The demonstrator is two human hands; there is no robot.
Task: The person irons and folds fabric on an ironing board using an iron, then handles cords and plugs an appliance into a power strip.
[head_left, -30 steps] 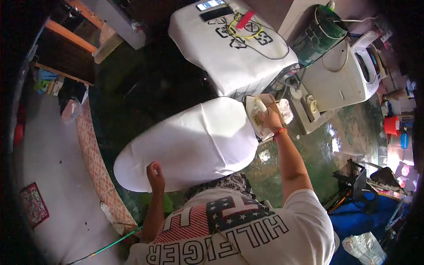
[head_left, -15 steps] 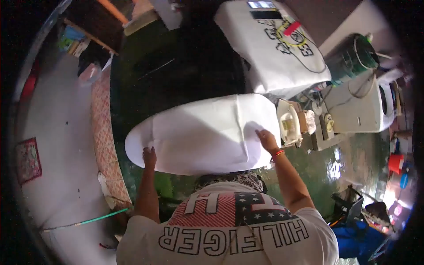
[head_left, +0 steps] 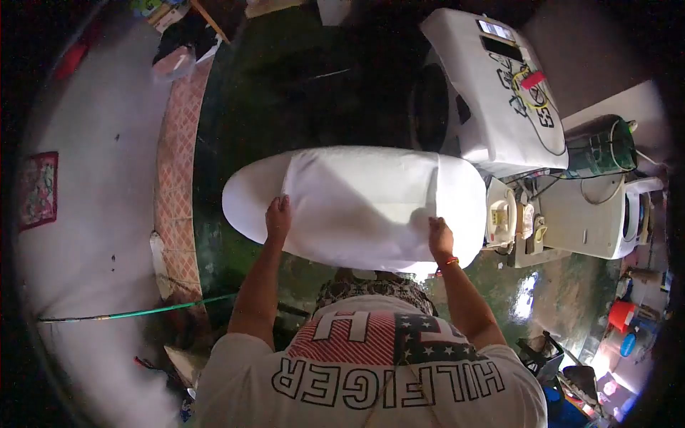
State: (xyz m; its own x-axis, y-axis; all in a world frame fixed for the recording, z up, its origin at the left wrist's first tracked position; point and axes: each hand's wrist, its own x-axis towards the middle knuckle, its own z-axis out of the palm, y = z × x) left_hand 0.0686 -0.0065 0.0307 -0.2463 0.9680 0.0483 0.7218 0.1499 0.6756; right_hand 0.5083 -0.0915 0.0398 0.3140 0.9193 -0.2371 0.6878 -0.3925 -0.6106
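A white cloth [head_left: 364, 192] lies across a long white padded board [head_left: 250, 192] with rounded ends. My left hand [head_left: 278, 220] is closed on the cloth's left edge, where a fold runs up to the far side of the board. Near the cloth's right edge, my right hand [head_left: 441, 239] is closed on the cloth, fingers pinched, and casts a shadow to its left. An iron [head_left: 501, 214] rests just beyond the board's right end, apart from both hands.
Behind on the right, a white-covered appliance [head_left: 492, 114] carries a phone [head_left: 496, 30], a dark flat object and a yellow cord. Farther right are a green bucket [head_left: 606, 148] and a white machine [head_left: 585, 214]. A tiled ledge [head_left: 175, 185] runs along the left wall.
My right hand has left the iron and moved onto the cloth. My left hand has come up onto the cloth's left edge. The cloth now lies flatter, and the view has shifted left.
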